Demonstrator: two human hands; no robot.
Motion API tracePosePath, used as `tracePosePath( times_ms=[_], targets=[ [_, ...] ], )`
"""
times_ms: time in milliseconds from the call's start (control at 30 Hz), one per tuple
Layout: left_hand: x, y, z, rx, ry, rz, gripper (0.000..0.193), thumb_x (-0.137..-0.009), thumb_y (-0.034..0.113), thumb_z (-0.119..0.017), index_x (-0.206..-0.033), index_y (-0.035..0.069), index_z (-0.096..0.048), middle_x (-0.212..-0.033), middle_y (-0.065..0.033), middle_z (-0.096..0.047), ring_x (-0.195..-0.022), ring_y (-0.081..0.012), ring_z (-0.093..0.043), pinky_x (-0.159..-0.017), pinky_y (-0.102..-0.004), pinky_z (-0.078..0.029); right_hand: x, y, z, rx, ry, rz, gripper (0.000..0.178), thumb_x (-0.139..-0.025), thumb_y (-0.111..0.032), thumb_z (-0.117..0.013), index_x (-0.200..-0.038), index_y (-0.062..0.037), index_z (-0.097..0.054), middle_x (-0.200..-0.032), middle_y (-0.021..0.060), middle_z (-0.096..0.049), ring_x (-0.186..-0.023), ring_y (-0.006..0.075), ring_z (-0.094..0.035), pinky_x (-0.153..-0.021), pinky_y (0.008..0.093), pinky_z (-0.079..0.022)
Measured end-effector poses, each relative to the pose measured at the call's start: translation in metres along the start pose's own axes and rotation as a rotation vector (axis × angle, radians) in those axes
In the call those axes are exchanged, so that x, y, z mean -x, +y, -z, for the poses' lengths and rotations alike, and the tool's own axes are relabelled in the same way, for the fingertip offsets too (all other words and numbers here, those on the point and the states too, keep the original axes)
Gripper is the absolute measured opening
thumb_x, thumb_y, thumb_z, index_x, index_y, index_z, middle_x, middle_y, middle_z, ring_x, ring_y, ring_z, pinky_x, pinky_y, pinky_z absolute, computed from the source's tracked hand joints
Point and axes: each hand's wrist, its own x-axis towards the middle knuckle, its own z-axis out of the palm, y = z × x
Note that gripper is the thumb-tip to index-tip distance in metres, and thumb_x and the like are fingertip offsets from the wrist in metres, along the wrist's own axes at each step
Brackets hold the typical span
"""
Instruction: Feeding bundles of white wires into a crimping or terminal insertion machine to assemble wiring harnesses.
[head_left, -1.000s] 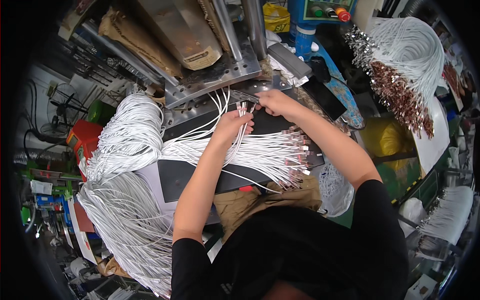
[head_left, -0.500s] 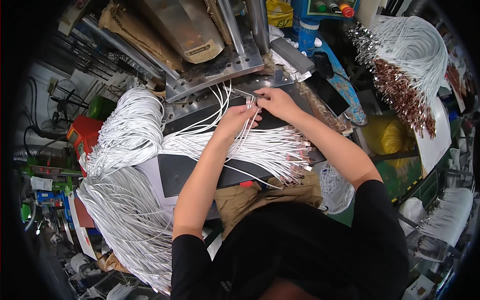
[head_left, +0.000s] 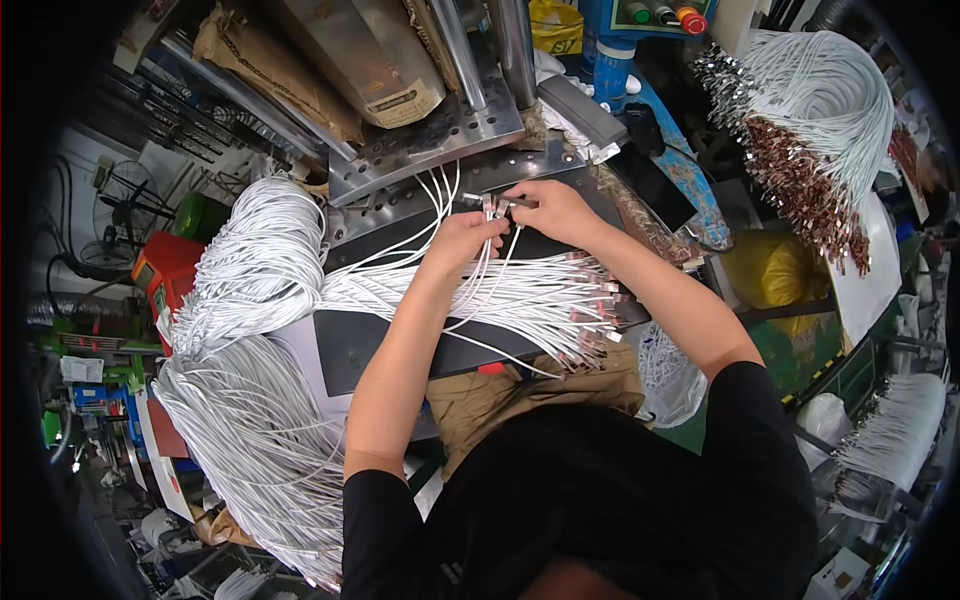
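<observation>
In the middle, just in front of the press plate, my left hand [head_left: 468, 240] is closed around a few white cables [head_left: 482, 268], their flat coppery metal ends [head_left: 489, 206] standing up past the fingers. Close to its right, my right hand [head_left: 553, 212] pinches a small flat metal end piece [head_left: 518, 201]; a white cable hangs down below those fingers. Under both hands lies a spread bundle of white cables [head_left: 540, 292] with copper-coloured ends pointing right, on a dark board [head_left: 350, 350]. Several more white cables [head_left: 440, 200] run up toward the press plate.
A perforated steel press plate [head_left: 440, 150] with upright posts stands beyond my hands. Thick coils of white cable [head_left: 255, 240] fill the left side. Another hanging bundle [head_left: 825, 110] is at the far right. A dark flat device [head_left: 655, 195] and a yellow bag [head_left: 775, 265] lie to the right.
My left hand has shifted slightly left and down with its cables. The metal ends at my two hands now stand farther apart, and the right-hand piece sits clear of the left-hand ones.
</observation>
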Motion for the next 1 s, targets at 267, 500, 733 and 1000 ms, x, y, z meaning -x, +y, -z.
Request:
tracePosePath(
  times_ms=[267, 500, 733, 1000],
  targets=[
    [0.001, -0.002, 0.004, -0.051, -0.045, 0.006, 0.019, -0.091, 0.023, -0.071, -0.094, 0.005, -0.071, -0.078, -0.0010, -0.066, -0.066, -0.0083, -0.060, -0.061, -0.0228, -0.047, -0.004, 0.002, 0.000, -0.066, -0.004, 0.012, 0.041, -0.081, -0.028, -0.072, -0.113, -0.0027, -0.069, -0.092, 0.0140, -0.073, -0.081, 0.0209, -0.069, -0.078, 0.0320, -0.052],
    [0.001, -0.005, 0.018, 0.283, 0.085, 0.010, 0.020, -0.093, 0.022, -0.070, -0.100, 0.004, -0.073, -0.072, 0.0050, -0.058, -0.056, -0.0054, -0.049, -0.053, -0.0199, -0.038, -0.002, 0.002, 0.012, -0.162, -0.062, -0.017, 0.049, -0.080, -0.037, -0.080, -0.109, 0.0006, -0.070, -0.090, 0.0108, -0.073, -0.080, 0.0163, -0.067, -0.075, 0.0295, -0.050],
    [-0.001, 0.008, 0.021, 0.099, -0.088, 0.141, 0.028, -0.095, 0.028, -0.068, -0.102, 0.002, -0.073, -0.068, 0.0044, -0.053, -0.057, -0.0058, -0.044, -0.052, -0.0214, -0.032, 0.005, -0.002, 0.016, -0.166, -0.079, -0.051, 0.049, -0.079, -0.036, -0.082, -0.110, -0.0001, -0.069, -0.090, 0.0085, -0.073, -0.080, 0.0140, -0.066, -0.075, 0.0283, -0.049],
    [0.002, 0.005, 0.010, 0.081, -0.074, 0.094, 0.030, -0.097, 0.031, -0.065, -0.100, 0.003, -0.073, -0.066, 0.0035, -0.053, -0.055, -0.0071, -0.044, -0.051, -0.0212, -0.033, 0.007, -0.002, 0.017, -0.118, -0.087, -0.011, 0.045, -0.079, -0.035, -0.082, -0.108, -0.0027, -0.069, -0.091, 0.0077, -0.074, -0.081, 0.0139, -0.067, -0.076, 0.0280, -0.049]
  ],
)
